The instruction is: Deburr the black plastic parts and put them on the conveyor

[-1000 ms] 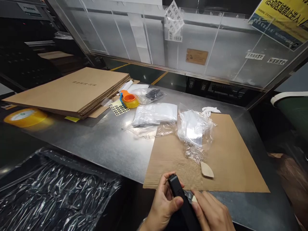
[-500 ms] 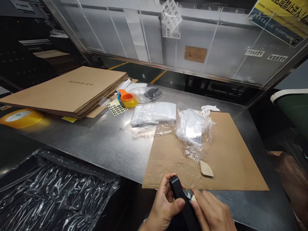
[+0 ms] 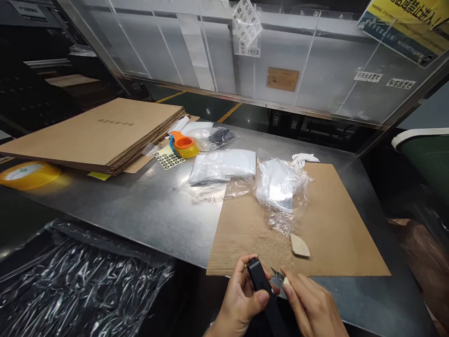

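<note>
My left hand (image 3: 238,299) is wrapped round a long black object (image 3: 264,286), its thumb laid across the front. What kind of object it is, I cannot tell; its lower end runs into shadow. In my right hand (image 3: 312,299) a small craft knife (image 3: 278,274) is pinched, its pointed blade bare and a pale end showing at the fingertips. The blade points up and left, close to the black object's right side. Just beyond the hands, a beige wedge-shaped piece (image 3: 300,245) lies on a flat cardboard sheet (image 3: 336,224).
Clear bags with white sleeves (image 3: 277,185) lie on the cardboard. Left of them are another bagged stack (image 3: 224,164), an orange tape dispenser (image 3: 185,142), a sticker sheet (image 3: 169,157), stacked cardboard (image 3: 101,126) and a tape roll (image 3: 28,174). A black-lined bin (image 3: 84,281) stands front left; white gloves (image 3: 304,159) lie behind.
My right hand has drawn slightly away from the black object, and the knife blade now shows more clearly. My left hand keeps its hold nearly unmoved. The view has shifted a little.
</note>
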`<state>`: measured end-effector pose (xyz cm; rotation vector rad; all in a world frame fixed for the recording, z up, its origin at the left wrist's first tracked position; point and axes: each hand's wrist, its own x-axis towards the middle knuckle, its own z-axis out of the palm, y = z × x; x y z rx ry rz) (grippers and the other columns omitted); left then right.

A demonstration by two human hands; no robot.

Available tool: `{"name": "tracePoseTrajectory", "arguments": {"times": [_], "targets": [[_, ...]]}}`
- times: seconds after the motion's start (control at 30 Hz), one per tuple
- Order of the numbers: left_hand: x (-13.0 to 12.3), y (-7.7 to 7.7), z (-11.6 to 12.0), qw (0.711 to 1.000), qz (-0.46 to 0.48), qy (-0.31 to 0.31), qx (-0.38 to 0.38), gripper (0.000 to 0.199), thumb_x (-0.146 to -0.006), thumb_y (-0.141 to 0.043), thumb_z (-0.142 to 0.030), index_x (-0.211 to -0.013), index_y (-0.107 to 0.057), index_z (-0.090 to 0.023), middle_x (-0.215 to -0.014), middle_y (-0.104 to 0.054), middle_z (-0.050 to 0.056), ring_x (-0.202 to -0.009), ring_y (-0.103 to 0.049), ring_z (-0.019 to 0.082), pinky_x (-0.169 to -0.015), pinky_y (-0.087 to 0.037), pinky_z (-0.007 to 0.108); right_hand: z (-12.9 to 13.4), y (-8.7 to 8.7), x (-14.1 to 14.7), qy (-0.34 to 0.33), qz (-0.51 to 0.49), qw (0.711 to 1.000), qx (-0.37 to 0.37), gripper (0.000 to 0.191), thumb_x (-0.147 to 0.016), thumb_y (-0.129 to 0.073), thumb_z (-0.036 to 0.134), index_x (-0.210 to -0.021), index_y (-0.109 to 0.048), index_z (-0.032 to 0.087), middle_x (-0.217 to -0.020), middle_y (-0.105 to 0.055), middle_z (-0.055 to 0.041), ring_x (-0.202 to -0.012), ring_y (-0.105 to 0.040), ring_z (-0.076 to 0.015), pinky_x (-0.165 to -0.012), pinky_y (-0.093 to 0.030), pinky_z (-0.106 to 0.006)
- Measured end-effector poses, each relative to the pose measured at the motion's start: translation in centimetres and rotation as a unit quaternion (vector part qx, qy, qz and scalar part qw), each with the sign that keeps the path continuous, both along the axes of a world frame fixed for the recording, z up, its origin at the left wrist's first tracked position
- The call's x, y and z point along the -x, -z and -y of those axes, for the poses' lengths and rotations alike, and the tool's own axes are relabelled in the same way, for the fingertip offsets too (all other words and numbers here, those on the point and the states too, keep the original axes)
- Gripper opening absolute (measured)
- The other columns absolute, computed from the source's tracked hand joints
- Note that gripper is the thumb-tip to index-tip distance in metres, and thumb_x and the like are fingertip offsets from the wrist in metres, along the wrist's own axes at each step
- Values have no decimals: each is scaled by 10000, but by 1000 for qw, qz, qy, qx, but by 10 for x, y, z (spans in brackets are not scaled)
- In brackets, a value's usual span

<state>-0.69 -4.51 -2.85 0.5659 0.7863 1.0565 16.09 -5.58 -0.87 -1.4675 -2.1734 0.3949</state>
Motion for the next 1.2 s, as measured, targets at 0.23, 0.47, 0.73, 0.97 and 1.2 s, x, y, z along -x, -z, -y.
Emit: {"name": "tracePoseTrajectory", "arguments": {"times": [0.23,0.47,0.73,0.97,1.2], "targets": [[-1,-4,2,1000,10,-8,12,610,-591,-796,-379,-1087,-467,-247,-879,-562,2,-732,-632,180,-713,-478,328,2,-4,2,-42,9,999,20,301,-946,-356,261,-1128,-562,141,-802,-674,-65,-704,-658,-167,-611,-525,-231],[-2,-2,1,1000,14,-5,-7,596,-595,-796,-374,-1080,-474,-246,-866,-569,2,-754,-599,146,-688,-436,267,5,-2,1,-43,43,997,38,327,-941,-367,263,-1193,-537,143,-829,-666,-69,-741,-653,-172,-630,-521,-232],[0,2,2,1000,7,-4,3,629,-578,-805,-388,-1098,-484,-241,-884,-569,10,-792,-549,143,-733,-415,278,5,-2,2,-41,52,998,4,297,-940,-370,255,-1159,-542,151,-786,-658,-59,-698,-647,-170,-590,-511,-233],[0,1,3,1000,19,11,2,625,-588,-799,-386,-1097,-461,-253,-878,-582,10,-792,-610,179,-771,-445,333,1,8,3,-12,74,997,1,319,-945,-340,275,-1143,-555,148,-768,-664,-58,-676,-658,-181,-548,-504,-244],[1,1,2,999,30,30,3,541,-649,-759,-380,-1075,-450,-256,-865,-568,7,-728,-650,210,-698,-486,368,-6,9,5,31,-66,990,121,340,-955,-292,324,-1002,-596,181,-805,-671,-48,-720,-650,-156,-630,-491,-224]]}}
